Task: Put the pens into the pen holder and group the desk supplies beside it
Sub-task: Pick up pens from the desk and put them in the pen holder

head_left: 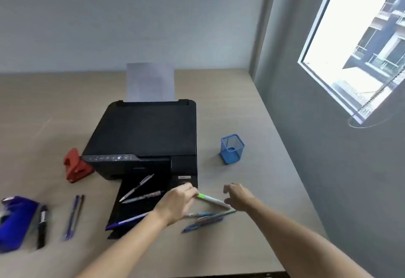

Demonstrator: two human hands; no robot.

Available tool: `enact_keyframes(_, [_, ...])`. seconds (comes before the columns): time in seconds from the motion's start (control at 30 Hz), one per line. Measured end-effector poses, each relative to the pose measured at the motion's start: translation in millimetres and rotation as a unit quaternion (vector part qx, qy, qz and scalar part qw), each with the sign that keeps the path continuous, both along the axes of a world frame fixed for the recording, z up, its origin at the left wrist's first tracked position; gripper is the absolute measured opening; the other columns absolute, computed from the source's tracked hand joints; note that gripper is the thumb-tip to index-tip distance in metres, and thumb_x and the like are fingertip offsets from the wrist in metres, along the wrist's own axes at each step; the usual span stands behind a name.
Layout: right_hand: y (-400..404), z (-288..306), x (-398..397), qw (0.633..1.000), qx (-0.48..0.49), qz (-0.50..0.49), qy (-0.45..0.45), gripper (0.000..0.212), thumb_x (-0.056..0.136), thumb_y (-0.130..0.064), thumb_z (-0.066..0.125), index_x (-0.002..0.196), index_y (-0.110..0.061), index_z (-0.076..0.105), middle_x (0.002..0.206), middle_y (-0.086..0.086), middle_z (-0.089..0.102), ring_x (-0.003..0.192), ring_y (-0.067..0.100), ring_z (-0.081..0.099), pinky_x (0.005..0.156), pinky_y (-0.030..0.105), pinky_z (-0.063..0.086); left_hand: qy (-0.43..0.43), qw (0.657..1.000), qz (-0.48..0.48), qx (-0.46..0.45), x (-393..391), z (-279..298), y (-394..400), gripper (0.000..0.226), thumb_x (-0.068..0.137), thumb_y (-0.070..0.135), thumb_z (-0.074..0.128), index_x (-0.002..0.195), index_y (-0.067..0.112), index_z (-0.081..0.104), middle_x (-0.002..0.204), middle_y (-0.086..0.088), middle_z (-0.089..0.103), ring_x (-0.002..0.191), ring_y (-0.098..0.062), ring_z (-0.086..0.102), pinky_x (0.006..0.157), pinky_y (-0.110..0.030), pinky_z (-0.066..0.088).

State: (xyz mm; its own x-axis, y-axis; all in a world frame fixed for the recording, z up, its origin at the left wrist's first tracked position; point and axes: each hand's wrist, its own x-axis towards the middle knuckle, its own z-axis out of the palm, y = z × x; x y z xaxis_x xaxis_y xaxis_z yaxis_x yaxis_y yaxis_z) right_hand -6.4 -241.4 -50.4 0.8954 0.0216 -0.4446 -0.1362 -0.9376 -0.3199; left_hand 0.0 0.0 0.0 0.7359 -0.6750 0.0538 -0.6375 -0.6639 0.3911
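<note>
Fingertips of my left hand (178, 201) pinch the green-capped end of a white pen (213, 200), lifting that end so the barrel slopes down toward my right hand (237, 195). That hand hovers at the pen's far tip with fingers loosely curled and parted, gripping nothing; I judge it is placed there to take the pen over, being the hand nearer the holder.

Under the raised pen lies a loose cluster of blue and teal pens (206, 218), flat on the desk (252, 181) near its front edge. Working the nearest heap first looks like the sensible order.

The blue mesh pen holder (232, 148) stands upright and seemingly empty toward the right edge, beyond my right hand and well apart from it. Two more pens (140, 188) rest on the printer (144, 137) output tray and a purple one (127, 220) at its lip. Toward the left edge lie a pair of pens (74, 216), a black marker (42, 226), a blue tape dispenser (15, 220) and a red hole punch (75, 166), all to be gathered yet.
</note>
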Motion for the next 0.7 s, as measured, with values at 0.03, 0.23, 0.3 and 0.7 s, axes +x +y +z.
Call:
enact_keyframes(0.03, [3,-6,-2,1.0,-0.016,0.01,0.01,0.037,0.083,-0.023,0.062,0.118,-0.013,0.059,0.122,0.014,0.061,0.11,0.034,0.059,0.09,0.038,0.05,0.035,0.998,0.025,0.035,-7,-9,-4,0.02,0.094,0.017,0.049,0.108,0.016,0.064,0.106,-0.003,0.063,0.095,-0.025,0.066,0.086,-0.037,0.053])
enact_keyframes(0.23, [10,-31,-5,0.994,-0.087,0.06,-0.016,0.028,0.086,-0.009,0.05,0.114,-0.009,0.053,0.118,0.019,0.057,0.108,0.039,0.057,0.087,0.041,0.048,0.116,0.965,0.115,0.203,-11,-48,-17,0.029,0.092,0.001,0.046,0.117,0.01,0.056,0.12,-0.011,0.053,0.114,-0.03,0.055,0.093,-0.04,0.047])
enact_keyframes(0.3, [7,-42,0,0.989,-0.116,0.092,-0.027,0.032,0.087,-0.007,0.05,0.119,-0.007,0.049,0.123,0.018,0.055,0.114,0.038,0.052,0.093,0.042,0.044,0.123,0.952,0.125,0.249,-7,-57,-21,0.028,0.088,-0.002,0.051,0.114,0.009,0.055,0.12,-0.012,0.053,0.116,-0.031,0.053,0.093,-0.042,0.047])
enact_keyframes(0.7, [-108,-32,-17,0.993,-0.104,0.015,0.047,0.014,0.09,-0.002,0.04,0.102,-0.008,0.045,0.105,0.017,0.057,0.105,0.035,0.055,0.079,0.04,0.043,0.156,0.948,0.119,0.249,10,-53,-55,0.023,0.097,0.001,0.041,0.118,0.008,0.046,0.116,-0.013,0.058,0.109,-0.034,0.06,0.088,-0.044,0.052])
